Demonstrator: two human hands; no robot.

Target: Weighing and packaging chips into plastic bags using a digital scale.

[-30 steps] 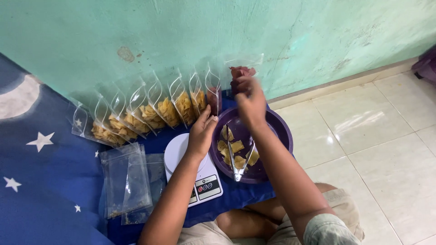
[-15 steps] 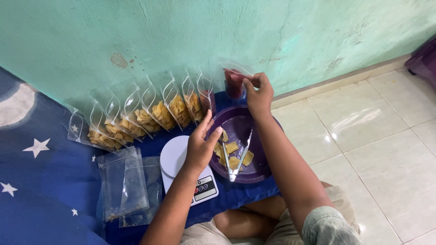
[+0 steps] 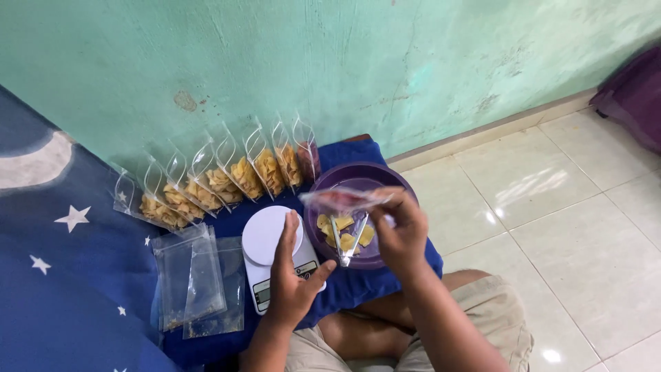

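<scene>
Head view, looking down over a seated person's lap and bent knees at a low surface draped in a blue cloth (image 3: 358, 286).

Right hand (image 3: 403, 234): raised over the purple bowl (image 3: 399, 186), fingers pinched together on a clear plastic bag (image 3: 344, 200) with reddish contents; the bag lies roughly level, above the bowl's near-left part.

Left hand (image 3: 292, 275): laid palm-down on the white kitchen scale (image 3: 272, 255), fingers loosely spread and closed on nothing, fingertips at the edge of the round weighing plate, thumb pointing toward the bowl.

Purple bowl: on the blue cloth, just right of the scale. Holds yellow chips (image 3: 348, 234) and a pair of metal tongs (image 3: 348, 241), the tongs lying with their tips toward the person.

Filled bags (image 3: 227, 182): a row of clear pouches with yellow chips, standing tilted against the green wall (image 3: 344, 62), running from the left up to the bowl's far rim. The pouch nearest the bowl looks darker and reddish.

Empty bags (image 3: 196, 282): a flat stack of clear pouches on the cloth, just left of the scale.

Star-patterned blue fabric (image 3: 62, 255): covers the left of the frame.

White tiled floor (image 3: 551, 207): right of the frame, with a dark purple object (image 3: 637, 93) at the far right edge.
</scene>
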